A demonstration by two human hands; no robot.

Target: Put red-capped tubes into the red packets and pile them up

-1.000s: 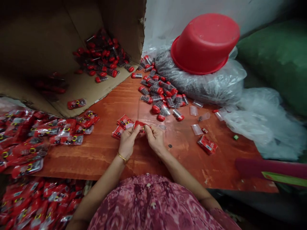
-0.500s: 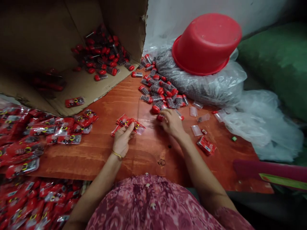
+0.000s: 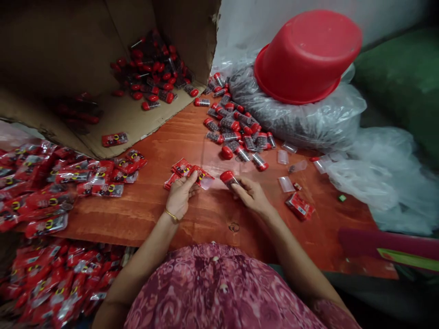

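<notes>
My left hand (image 3: 180, 196) is closed on a red printed packet (image 3: 202, 176) with a clear end, the thumb lying on top. Further red packets (image 3: 180, 167) show just beyond those fingers. In my right hand (image 3: 254, 196) is a small clear bottle (image 3: 227, 178) with a red cap and dark contents, its cap pointing left toward the packet. A short gap separates the bottle from the packet. Beyond my right hand lies a heap of similar red-capped bottles (image 3: 231, 123) on the reddish table (image 3: 144, 219).
A cardboard box (image 3: 185, 100) holding more bottles stands at back left. Filled red packets (image 3: 99, 176) are piled at left, with more (image 3: 61, 283) below the table edge. A red tub (image 3: 308, 55) rests upside down on a plastic bag (image 3: 291, 125). Clear caps (image 3: 286, 184) lie at right.
My right hand has picked up a red-capped bottle from the near side of the heap and drawn it back toward me. My left hand keeps its hold on the packet.
</notes>
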